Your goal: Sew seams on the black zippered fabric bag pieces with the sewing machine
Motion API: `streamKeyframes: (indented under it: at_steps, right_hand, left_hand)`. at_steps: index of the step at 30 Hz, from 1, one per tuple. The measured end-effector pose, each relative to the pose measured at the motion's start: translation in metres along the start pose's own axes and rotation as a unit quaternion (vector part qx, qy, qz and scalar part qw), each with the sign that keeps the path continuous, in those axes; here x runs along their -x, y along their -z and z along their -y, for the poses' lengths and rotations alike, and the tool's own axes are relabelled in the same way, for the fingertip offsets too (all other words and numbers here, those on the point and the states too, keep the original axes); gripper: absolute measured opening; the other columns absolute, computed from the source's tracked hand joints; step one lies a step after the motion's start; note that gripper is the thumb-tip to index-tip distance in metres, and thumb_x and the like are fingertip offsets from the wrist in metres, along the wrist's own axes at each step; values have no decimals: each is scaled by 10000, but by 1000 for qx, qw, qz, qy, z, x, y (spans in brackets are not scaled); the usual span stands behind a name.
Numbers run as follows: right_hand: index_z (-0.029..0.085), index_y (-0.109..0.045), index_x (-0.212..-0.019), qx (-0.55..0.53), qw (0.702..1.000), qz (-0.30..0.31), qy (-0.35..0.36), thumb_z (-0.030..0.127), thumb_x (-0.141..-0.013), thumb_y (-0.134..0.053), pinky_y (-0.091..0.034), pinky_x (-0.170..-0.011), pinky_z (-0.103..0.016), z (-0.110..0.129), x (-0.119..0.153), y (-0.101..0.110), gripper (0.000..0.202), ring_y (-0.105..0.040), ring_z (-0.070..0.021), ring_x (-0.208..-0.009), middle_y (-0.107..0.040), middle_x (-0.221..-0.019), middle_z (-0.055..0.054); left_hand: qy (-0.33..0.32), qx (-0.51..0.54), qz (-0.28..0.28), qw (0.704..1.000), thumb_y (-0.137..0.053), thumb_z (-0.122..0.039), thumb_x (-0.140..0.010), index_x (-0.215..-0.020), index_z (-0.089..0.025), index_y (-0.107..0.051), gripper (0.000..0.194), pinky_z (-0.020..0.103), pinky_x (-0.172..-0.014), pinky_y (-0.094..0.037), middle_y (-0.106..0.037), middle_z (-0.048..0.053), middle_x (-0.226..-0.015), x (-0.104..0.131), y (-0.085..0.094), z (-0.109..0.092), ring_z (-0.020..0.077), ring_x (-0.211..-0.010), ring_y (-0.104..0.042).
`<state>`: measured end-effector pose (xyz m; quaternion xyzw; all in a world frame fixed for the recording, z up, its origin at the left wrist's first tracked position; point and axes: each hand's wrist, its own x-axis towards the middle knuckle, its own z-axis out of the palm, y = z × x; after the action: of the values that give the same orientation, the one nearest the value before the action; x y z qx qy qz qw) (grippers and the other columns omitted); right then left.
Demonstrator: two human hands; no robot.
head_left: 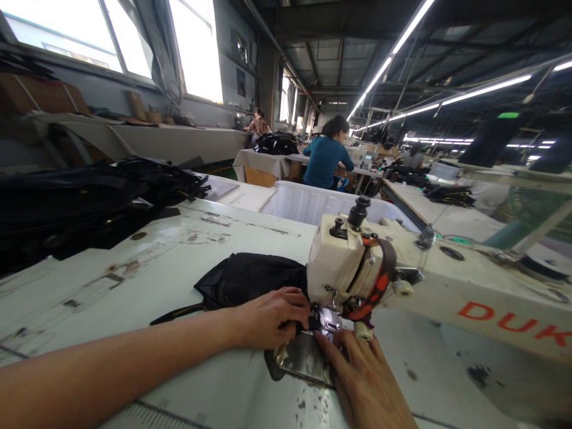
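I saw one table (152,274), one sewing machine (429,286) along its right side, and one black cloth (254,277) just short of its far edge, reaching toward one presser foot (329,325). The cloth looked light, soft and likely to bunch, best held flat by the edge beside the foot. Of my two hands, the left hand (274,319) bent over that edge; the right hand (357,375) lay with fingers slightly parted. I couldn't tell whether either pinched it.

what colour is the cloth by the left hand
The cloth is black, seen best in the head view.
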<state>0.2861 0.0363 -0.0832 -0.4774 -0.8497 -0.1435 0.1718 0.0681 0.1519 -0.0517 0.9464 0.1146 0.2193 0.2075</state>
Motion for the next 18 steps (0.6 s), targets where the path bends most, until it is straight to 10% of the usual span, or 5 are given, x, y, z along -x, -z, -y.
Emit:
streamKeyframes:
  at_steps: [6, 18]
  right_hand:
    - [227, -558, -1284, -7, 1000, -3, -23, 42, -842, -414, -425, -858, -406, 0, 1, -5, 501, -519, -248, -953, -584, -1058, -113]
    - [231, -533, -1314, -18, 1000, 14, -4, 80, -816, -470, -492, -801, -380, -4, 1, 2, 524, -553, -241, -916, -595, -1089, -117]
  left_hand:
    - [5, 8, -16, 1000, -627, -171, -793, -882, -187, -678, 104, 292, -975, -438, -677, 56, -1032, -2, 0, 0, 186, -971, -620]
    - [31, 74, 51, 995, -739, -353, -771, -1043, -215, -645, 319, 365, -1029, -417, -651, 77, -1190, 3, 15, 10, 230, -1152, -583]
